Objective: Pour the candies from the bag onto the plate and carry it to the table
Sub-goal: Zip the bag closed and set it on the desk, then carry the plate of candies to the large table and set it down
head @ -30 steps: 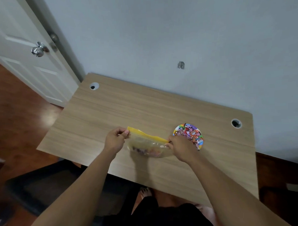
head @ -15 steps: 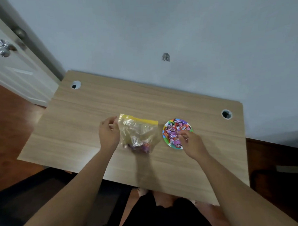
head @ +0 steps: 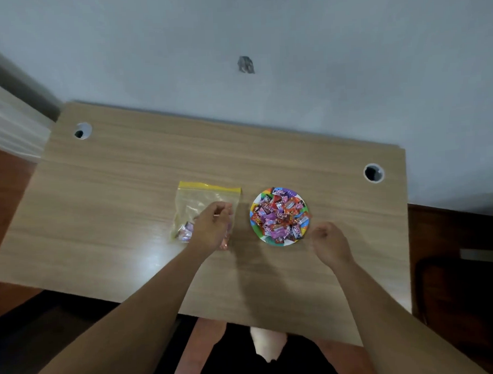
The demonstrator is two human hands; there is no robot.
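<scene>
Your left hand rests loosely curled on the zip bag, holding few candies; your right hand, half-open and empty, is beside the full plate.

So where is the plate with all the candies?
In the head view, the plate sits on the wooden desk, right of the plastic bag, just beyond the right hand.
</scene>
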